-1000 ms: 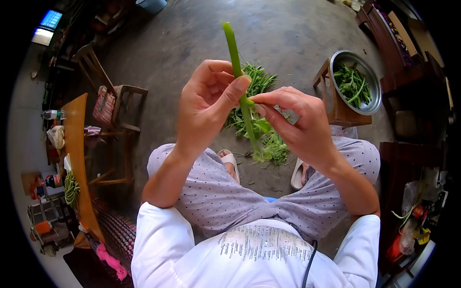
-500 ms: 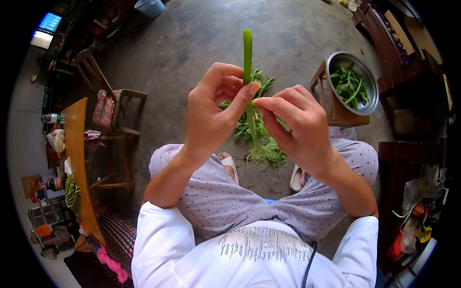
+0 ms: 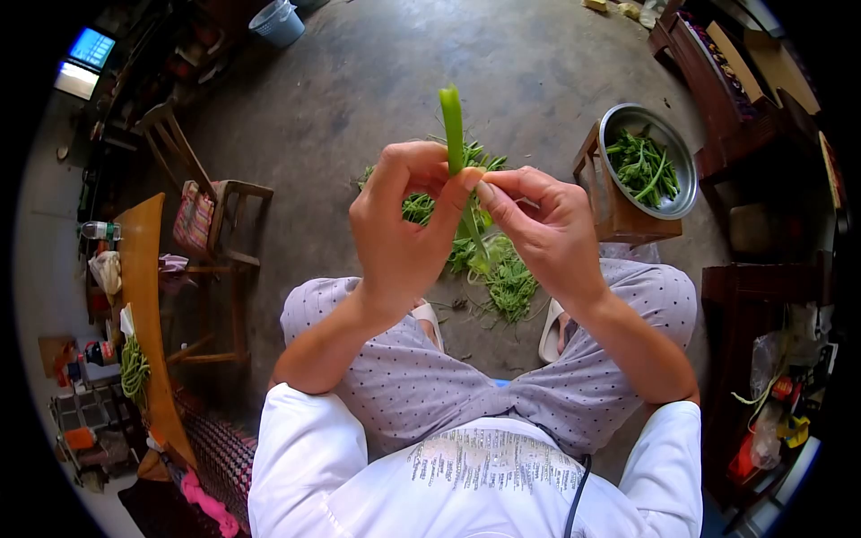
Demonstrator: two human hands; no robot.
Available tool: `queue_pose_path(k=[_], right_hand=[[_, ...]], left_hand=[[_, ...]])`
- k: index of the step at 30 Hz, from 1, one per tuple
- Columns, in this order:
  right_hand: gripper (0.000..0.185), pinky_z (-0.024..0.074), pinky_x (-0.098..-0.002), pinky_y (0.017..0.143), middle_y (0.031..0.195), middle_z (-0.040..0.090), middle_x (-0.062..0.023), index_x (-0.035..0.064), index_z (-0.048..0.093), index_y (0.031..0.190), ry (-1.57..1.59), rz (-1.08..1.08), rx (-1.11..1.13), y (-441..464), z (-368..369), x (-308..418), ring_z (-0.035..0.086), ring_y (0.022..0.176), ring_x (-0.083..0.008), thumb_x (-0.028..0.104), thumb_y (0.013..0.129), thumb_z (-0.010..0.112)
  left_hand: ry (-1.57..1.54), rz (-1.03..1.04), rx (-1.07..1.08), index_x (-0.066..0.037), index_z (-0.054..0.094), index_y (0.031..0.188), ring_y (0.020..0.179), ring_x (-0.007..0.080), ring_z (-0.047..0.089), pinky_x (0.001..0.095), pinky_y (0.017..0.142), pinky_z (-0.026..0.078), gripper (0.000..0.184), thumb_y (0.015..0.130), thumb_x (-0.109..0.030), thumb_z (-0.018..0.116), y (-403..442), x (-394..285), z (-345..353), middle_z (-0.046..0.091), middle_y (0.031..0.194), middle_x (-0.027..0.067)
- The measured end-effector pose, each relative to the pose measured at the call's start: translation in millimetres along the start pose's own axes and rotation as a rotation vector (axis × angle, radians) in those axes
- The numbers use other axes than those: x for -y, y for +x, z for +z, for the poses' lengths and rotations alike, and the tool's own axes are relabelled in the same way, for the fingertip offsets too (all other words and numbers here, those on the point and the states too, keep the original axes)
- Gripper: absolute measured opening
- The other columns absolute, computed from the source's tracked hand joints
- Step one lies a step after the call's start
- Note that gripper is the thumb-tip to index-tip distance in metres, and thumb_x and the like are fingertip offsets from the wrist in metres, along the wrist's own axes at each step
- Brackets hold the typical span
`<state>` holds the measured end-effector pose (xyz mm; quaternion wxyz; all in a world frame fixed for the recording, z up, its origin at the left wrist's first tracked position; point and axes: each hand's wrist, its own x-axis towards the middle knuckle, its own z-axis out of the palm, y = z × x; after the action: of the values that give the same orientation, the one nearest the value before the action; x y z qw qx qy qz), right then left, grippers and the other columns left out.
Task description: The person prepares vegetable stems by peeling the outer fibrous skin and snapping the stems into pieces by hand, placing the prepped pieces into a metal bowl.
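Observation:
Upright between the fingers of my left hand [image 3: 395,215] is a green vegetable stem [image 3: 452,125], pinched between thumb and forefinger. Its thick end points up, and a thinner part hangs below the fingers. My right hand [image 3: 552,224] is closed in a pinch against the side of this stem, its fingertips touching those of the left; any thin strip between them is too small to make out. Below both hands, a heap of leafy greens [image 3: 507,278] lies on the floor between my feet.
A metal basin [image 3: 686,170] of cut green stems stands on a wooden stool [image 3: 632,220] to the right. At left are a wooden chair [image 3: 224,197] and a table [image 3: 143,287]. A blue bucket [image 3: 278,25] stands at the far left, a dark cabinet [image 3: 762,305] at right.
The stem and my left hand have come slightly lower. My right fingertips have moved up a little, closer to the left thumb. The stem's upper end now leans slightly left.

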<state>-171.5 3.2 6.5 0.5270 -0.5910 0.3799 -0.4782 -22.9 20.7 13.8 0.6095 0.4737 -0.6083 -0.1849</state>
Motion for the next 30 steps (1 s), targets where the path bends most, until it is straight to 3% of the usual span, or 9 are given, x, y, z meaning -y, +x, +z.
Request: queue_pose_path(k=[2,7,13,25,30], right_hand=[[0.017,0.0460,-0.0227,0.057,0.075,0.063,-0.0019,-0.0041,0.068,0.091,0.036,0.049,0.007,0.5,0.1,1.2,0.056,0.065,-0.0055,0.013,0.088,0.065],[0.020,0.0442,-0.0202,0.065,0.080,0.061,0.0022,0.0004,0.066,0.098,0.390,0.171,0.043,2.5,4.1,-6.9,0.053,0.071,-0.0035,0.019,0.091,0.063],[0.019,0.0424,-0.0201,0.070,0.084,0.060,0.0031,0.0020,0.064,0.099,0.513,0.210,0.022,2.4,7.6,-13.8,0.052,0.077,-0.0031,0.020,0.092,0.061],[0.016,0.0349,-0.0186,0.067,0.085,0.059,0.0070,0.0084,0.066,0.100,0.657,0.333,-0.107,22.2,-13.0,-6.8,0.047,0.077,-0.0021,0.022,0.093,0.060],[0.016,0.0397,-0.0190,0.066,0.088,0.062,0.0041,0.0098,0.066,0.101,0.817,0.251,-0.085,37.6,-41.1,-8.1,0.050,0.077,-0.0047,0.021,0.090,0.063]], left_hand=[[0.051,0.037,0.048,-0.002,0.055,0.097,0.077,0.0067,0.058,0.0211,0.072,0.049,0.021,0.083,-0.005,0.070,-2.2,-0.5,-1.5,0.059,0.086,0.0025],[-0.007,0.032,0.014,-0.002,0.055,0.095,0.073,0.0087,0.060,0.0224,0.067,0.050,0.020,0.083,-0.007,0.071,-2.2,3.0,3.5,0.062,0.084,0.0039],[-0.024,0.000,0.012,-0.003,0.056,0.092,0.069,0.0109,0.064,0.0240,0.064,0.051,0.018,0.084,-0.009,0.070,-0.6,3.3,7.4,0.065,0.081,0.0055],[-0.217,-0.225,0.235,-0.003,0.054,0.094,0.073,0.0097,0.063,0.0244,0.068,0.051,0.016,0.086,-0.008,0.067,-3.1,8.6,7.9,0.064,0.082,0.0031],[-0.289,-0.268,0.356,-0.003,0.054,0.095,0.075,0.0086,0.059,0.0242,0.070,0.050,0.015,0.086,-0.008,0.066,-7.5,14.7,6.0,0.060,0.080,0.0019]])
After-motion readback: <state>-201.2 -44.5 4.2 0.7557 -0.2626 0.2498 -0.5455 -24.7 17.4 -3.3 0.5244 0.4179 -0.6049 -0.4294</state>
